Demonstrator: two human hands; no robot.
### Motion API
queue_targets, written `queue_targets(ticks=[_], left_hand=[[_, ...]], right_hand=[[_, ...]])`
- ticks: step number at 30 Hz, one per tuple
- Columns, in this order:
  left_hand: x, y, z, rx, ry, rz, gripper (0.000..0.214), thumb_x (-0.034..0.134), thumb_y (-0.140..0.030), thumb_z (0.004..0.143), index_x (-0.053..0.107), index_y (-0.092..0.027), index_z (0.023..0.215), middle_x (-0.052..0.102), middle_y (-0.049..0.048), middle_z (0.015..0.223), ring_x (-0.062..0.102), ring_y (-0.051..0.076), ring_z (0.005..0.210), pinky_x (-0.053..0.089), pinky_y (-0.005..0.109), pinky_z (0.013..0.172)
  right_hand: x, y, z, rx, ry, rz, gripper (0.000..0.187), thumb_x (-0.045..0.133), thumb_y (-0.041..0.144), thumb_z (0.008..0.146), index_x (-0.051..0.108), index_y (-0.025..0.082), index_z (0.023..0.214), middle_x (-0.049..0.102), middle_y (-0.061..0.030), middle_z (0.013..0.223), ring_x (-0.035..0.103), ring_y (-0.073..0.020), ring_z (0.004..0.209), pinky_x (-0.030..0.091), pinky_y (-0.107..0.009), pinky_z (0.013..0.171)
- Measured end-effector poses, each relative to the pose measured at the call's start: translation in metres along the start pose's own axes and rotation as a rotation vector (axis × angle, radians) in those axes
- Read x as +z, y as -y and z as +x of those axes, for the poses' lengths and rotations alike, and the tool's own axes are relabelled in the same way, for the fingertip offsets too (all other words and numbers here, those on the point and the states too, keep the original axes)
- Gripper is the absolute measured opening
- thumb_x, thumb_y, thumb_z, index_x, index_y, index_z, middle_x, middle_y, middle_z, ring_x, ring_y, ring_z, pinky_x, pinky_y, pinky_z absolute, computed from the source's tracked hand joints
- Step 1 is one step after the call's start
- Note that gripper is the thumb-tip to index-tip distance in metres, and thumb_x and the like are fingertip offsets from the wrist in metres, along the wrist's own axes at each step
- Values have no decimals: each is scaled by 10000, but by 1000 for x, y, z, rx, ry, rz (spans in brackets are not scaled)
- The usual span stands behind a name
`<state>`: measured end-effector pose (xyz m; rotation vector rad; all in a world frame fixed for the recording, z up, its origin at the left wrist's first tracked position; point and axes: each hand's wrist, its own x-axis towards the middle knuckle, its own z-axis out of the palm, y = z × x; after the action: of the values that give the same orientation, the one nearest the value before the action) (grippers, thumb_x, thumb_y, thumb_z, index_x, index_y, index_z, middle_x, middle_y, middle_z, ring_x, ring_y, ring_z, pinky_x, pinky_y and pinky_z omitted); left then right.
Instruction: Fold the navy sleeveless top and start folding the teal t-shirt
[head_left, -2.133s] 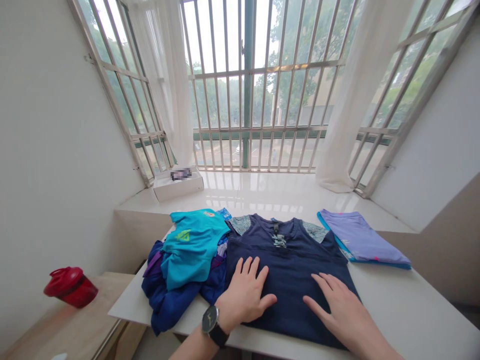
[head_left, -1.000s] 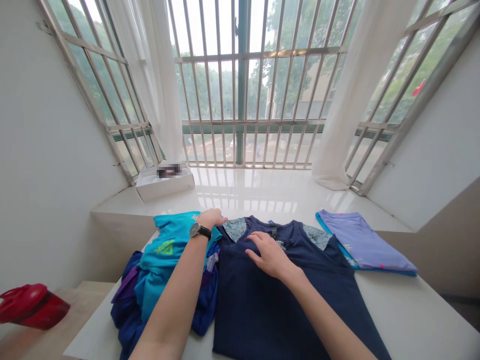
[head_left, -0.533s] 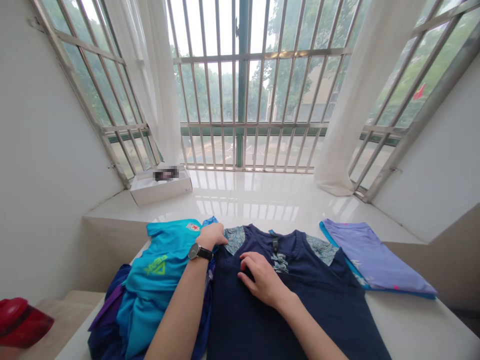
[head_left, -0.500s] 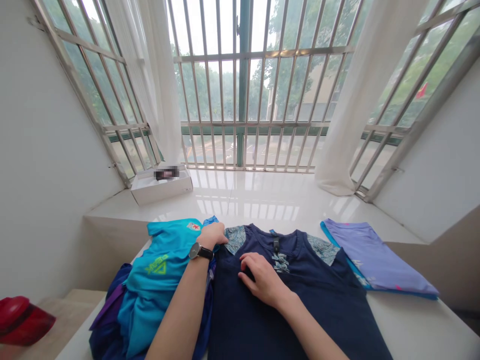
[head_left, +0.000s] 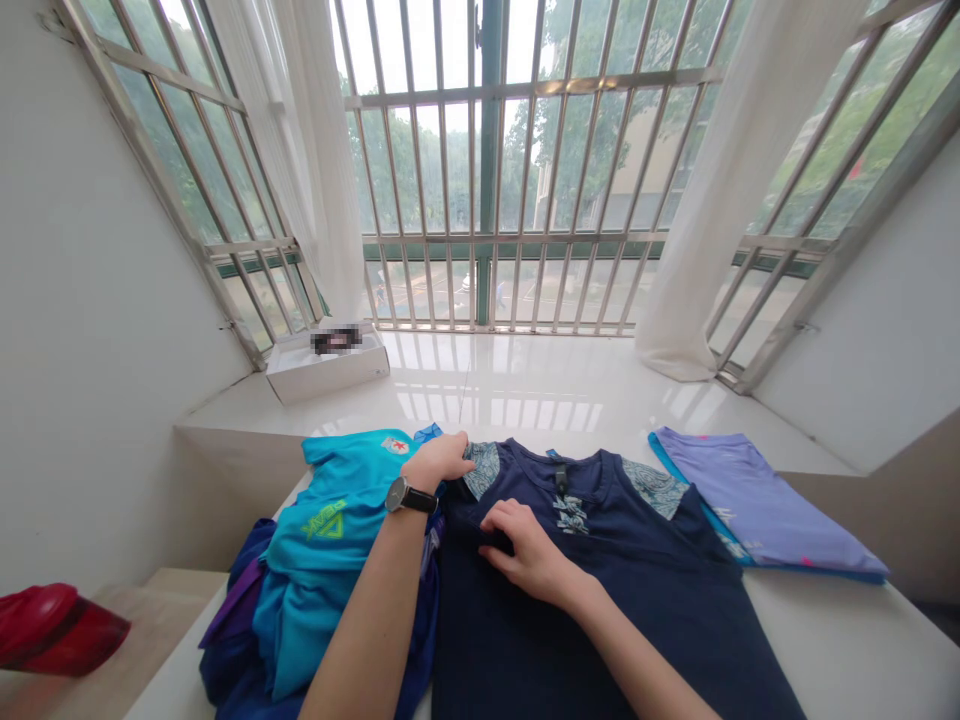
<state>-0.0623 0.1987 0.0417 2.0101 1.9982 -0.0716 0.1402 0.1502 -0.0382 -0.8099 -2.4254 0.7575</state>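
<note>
So here's what's on the go: a navy sleeveless top (head_left: 600,640) lies spread out on a white table (head_left: 840,640), neckline toward the window, with teal patterned shoulder panels (head_left: 481,470). My left hand (head_left: 441,460), the one with the black wristwatch (head_left: 409,495), is up at the top's shoulder corner, fingers bunched together over the edge of the panel. Can't really tell if it's pinching cloth or just resting there. The right hand (head_left: 529,550) sits on the chest of the top, a little apart from the left, fingers close together and curled down, with a small fold of navy fabric right by them. Same deal, no way to tell if it's actually clamped

Just left of the top, a bright teal jersey (head_left: 341,530) with a lime-green logo sits on a crumpled pile of dark blue clothes (head_left: 232,640), and my left forearm lies across it. To the right there's a folded lilac garment (head_left: 757,505) with a teal edge. Further back, a white box (head_left: 326,370) with a blurred label sits on the glossy white window sill (head_left: 510,390), and a red bottle (head_left: 52,630) is off at the far left
</note>
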Motion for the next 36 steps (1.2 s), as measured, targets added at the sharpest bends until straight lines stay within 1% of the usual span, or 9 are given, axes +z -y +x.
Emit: queue_targets(ticks=[5, 8, 10, 13, 21, 26, 29, 32, 36], left_hand=[[-2, 4, -2, -20, 26, -30, 495, 662, -259, 823, 549, -230, 1305, 666, 107, 1274, 658, 275, 1119, 490, 299, 854], [-3, 2, -3, -29, 42, -92, 509, 571, -168, 851, 504, -196, 1355, 708, 108, 1171, 733, 212, 843, 511, 264, 721], [-4, -1, -4, -9, 45, -152, 504, 508, -156, 879, 470, -174, 1381, 734, 85, 1070, 713, 158, 643, 509, 240, 649], [-5, -5, -4, 63, 24, -235, 421, 469, -181, 905, 518, -197, 1323, 744, 23, 949, 681, 120, 570, 502, 207, 635], [3, -13, 9, 206, 31, -344, 259, 461, -193, 871, 706, -160, 948, 712, 24, 688, 682, 156, 591, 497, 220, 608], [14, -20, 16, 276, 94, -393, 279, 458, -234, 874, 715, -128, 842, 733, 62, 711, 705, 177, 662, 512, 225, 617], [19, -21, 20, 302, 148, -407, 274, 482, -147, 815, 721, -122, 946, 768, 71, 856, 709, 171, 692, 520, 223, 622], [23, -21, 21, 323, 182, -416, 471, 490, -19, 715, 678, -121, 1134, 770, 75, 996, 718, 171, 773, 533, 214, 644], [24, -21, 18, 353, 141, -423, 611, 499, 54, 670, 627, -139, 1236, 745, 77, 1104, 699, 183, 956, 544, 213, 750]], right_hand=[[-17, 9, -8, -2, 51, 346, 214, 553, 40, 727, 626, 196, 854, 665, 14, 838, 581, -138, 769, 444, -260, 730], [-26, 15, -10, -4, 67, 415, 305, 480, -2, 657, 655, 190, 816, 691, 14, 828, 611, -136, 780, 452, -250, 741], [-30, 17, -11, -5, 69, 404, 323, 474, 3, 649, 673, 191, 820, 695, 15, 820, 614, -137, 777, 457, -249, 751], [-31, 20, -12, -4, 73, 385, 311, 485, 22, 664, 688, 191, 828, 690, 18, 799, 608, -136, 759, 464, -249, 759], [-27, 24, -13, -8, 41, 301, 244, 529, 100, 752, 718, 187, 880, 707, -3, 792, 615, -148, 726, 479, -255, 726], [-23, 23, -16, -36, -26, 242, 159, 561, 190, 804, 710, 189, 859, 712, -19, 781, 612, -159, 711, 483, -262, 708], [-22, 23, -15, -82, -44, 239, 149, 552, 158, 782, 689, 187, 832, 694, -12, 752, 592, -144, 680, 470, -251, 690], [-22, 24, -14, -129, -52, 247, 169, 527, 109, 738, 662, 185, 807, 662, 1, 722, 554, -126, 646, 443, -240, 662], [-21, 23, -13, -141, -42, 200, 149, 514, 97, 742, 622, 192, 784, 599, 19, 694, 494, -113, 624, 399, -239, 641]])
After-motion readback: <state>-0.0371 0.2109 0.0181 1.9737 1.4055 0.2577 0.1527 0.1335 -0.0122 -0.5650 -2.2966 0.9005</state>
